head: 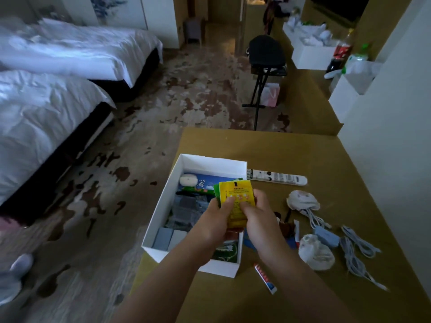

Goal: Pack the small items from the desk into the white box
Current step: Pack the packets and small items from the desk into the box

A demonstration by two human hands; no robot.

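Over the open white box (161, 206) at the left edge of the desk (279, 150), both hands hold a yellow packet (235, 194) upright, with a green packet (216, 191) just behind it. The left hand (218, 221) pinches its left edge and the right hand (258, 217) curls round its right side. A blue booklet (217, 180) and grey blocks (163, 237) lie in the box. On the desk to the right lie two white pouches (316, 251), cables (359, 250) and a small tube (265, 278).

Patterned carpet (186, 96) lies beside a white bed (42, 117); a black bag (267, 51) tops a stand (257, 94).
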